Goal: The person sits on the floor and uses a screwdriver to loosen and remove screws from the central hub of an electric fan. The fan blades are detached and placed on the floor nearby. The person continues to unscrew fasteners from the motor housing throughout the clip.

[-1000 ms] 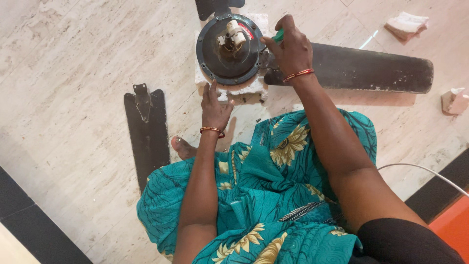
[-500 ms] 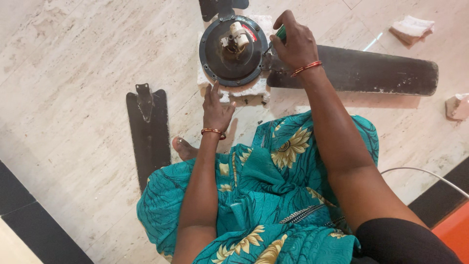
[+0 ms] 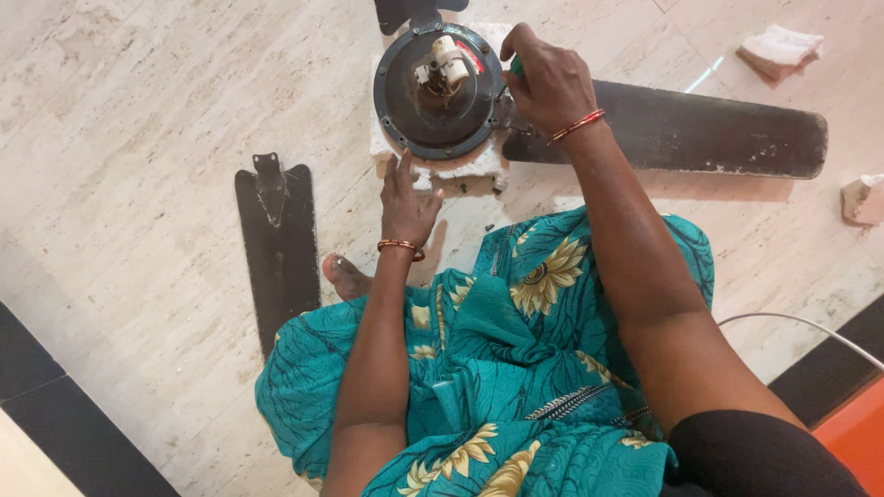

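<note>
Right hand (image 3: 550, 81) curled tight round a green-handled screwdriver (image 3: 517, 66), only a sliver of handle shows between thumb and fingers, tip hidden at the joint where the attached blade (image 3: 700, 131) meets the motor (image 3: 439, 90). Left hand (image 3: 406, 201) flat, fingers spread loosely, fingertips resting on the white foam block (image 3: 460, 169) under the motor's near rim, holding nothing

Motor sits just ahead of both hands, between them, round dark metal housing, open side up, white wiring block (image 3: 445, 61) in the centre. Judged heavy and rigid, won't slide easily on the foam; foam itself crumbly, edges already ragged. Best grip looks like the outer rim, not the centre wiring, which looks fragile

Attached blade runs out right of the right hand, long, thin, dusty; probably stiff but bends if levered, so lift near the bracket end by the motor. Loose blade (image 3: 276, 244) lies flat on the floor left of the left hand, well apart, metal bracket at its far end. Another blade stub (image 3: 410, 13) past the motor, cut by the frame edge

Small dark screws (image 3: 489, 226) on the floor just right of the left wrist, easy to lose. Foam scraps (image 3: 778, 48) far right, beyond the right hand. White cable (image 3: 801, 322) by the right elbow. Bare foot (image 3: 345, 276) under the left wrist
</note>
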